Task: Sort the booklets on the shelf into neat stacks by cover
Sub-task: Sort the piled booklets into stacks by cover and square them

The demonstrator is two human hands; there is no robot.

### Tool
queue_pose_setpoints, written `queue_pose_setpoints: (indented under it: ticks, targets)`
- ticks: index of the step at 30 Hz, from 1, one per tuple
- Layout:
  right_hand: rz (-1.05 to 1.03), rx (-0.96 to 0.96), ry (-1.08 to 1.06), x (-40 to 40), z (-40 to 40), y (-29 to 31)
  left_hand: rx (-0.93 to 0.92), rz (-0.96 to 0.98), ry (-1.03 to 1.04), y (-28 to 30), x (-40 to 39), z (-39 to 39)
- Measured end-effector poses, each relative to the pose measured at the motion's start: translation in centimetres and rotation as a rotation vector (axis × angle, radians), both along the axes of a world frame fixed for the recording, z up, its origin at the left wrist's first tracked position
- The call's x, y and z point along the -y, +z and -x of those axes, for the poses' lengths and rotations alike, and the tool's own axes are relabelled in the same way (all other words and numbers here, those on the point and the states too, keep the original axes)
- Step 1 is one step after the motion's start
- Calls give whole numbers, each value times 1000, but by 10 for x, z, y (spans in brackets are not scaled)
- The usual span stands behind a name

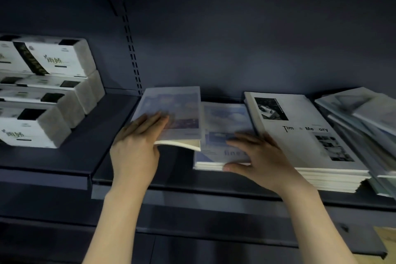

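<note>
**Two hands on the blue-cover booklets, dark shelf**

One booklet with a blue cover (pixel 177 111) is lifted off the shelf at its near edge; I see its cream page block exposed there. My left hand (pixel 137 146) holds it: fingers lie flat across the cover and the thumb appears to be tucked under the near left corner. Its right edge overlaps a low stack of blue booklets (pixel 222 126) lying flat on the shelf just beside it.

My right hand (pixel 260 154) rests on that stack. Fingers are spread and nearly straight across the top cover; the thumb presses against the near edge of the stack. The grip is wide, with nothing pinched.

Touching the right side of the blue stack is a taller stack of white booklets (pixel 304 148). Its top cover carries black-and-white photographs and partly legible black lettering. Further right, a loose pile of pale booklets (pixel 364 118) lies fanned and tilted, blurred at the frame edge.

All stacks sit on the dark shelf (pixel 184 180). A slotted upright (pixel 131 49) runs up the back panel. On the adjoining shelf to the left, well apart, stand stacked white packs (pixel 49 90) with dark labels.
</note>
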State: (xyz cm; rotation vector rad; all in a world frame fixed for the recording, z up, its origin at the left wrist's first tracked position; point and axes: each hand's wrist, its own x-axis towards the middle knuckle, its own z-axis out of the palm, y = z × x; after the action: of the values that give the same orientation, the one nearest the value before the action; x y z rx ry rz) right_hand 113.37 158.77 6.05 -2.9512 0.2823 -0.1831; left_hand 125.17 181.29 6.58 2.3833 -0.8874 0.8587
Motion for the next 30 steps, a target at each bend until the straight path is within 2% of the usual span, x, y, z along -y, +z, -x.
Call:
queue_pose_setpoints:
  ticks: [5,11,16,18,20,22,25,30]
  targets:
    - [21,18,-13,-3,1,-2,-13,48,8,7,13,4]
    - [-128,101,-46,11,7,4,17,79,-16,25,46,13]
    - [-133,29,-142,28,26,19,-20,45,-80,25,84,30]
    - [-148,7,-168,33,33,23,-18,-16,-100,18,95,33]
    - [-171,-7,-181,35,37,25,-56,-187,-133,18,101,37]
    - [-183,-54,-187,35,39,24,-214,-395,-158,19,107,40]
    - [-170,-122,-168,35,41,20,-332,-580,-140,16,111,42]
    - [-148,-137,-144,42,39,15,-346,-663,-176,13,104,37]
